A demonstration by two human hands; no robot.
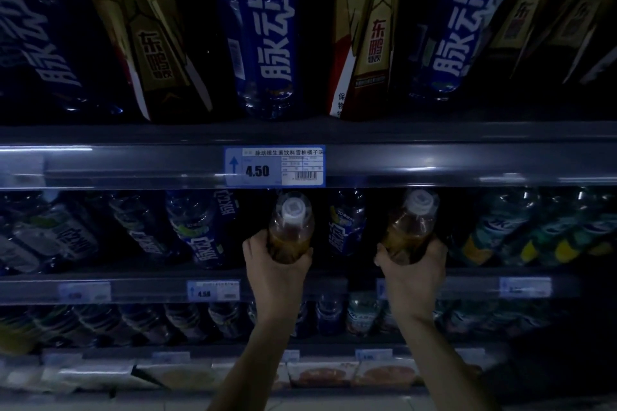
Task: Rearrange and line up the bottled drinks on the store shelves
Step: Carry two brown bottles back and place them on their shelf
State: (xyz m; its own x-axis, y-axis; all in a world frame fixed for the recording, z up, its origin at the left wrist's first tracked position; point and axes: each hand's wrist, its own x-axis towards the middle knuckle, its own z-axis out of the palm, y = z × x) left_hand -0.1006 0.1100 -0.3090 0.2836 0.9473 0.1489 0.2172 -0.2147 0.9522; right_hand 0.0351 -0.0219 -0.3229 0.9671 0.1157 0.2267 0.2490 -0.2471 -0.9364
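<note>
Dim store aisle, shelves [434,163] running across the view, price tag [274,165] reading 4.50 on the upper rail. Left hand [277,272] is gripping an amber bottle [291,227] with a white cap, clenched around its base. Right hand [414,274] is gripping a second amber bottle [412,227] the same way. Both bottles are sitting at the middle shelf's front edge, caps tilting toward the camera. A blue-label bottle [345,223] is standing between them; more blue-label bottles [197,230] are crowding the left, green-label ones [500,230] the right.
</note>
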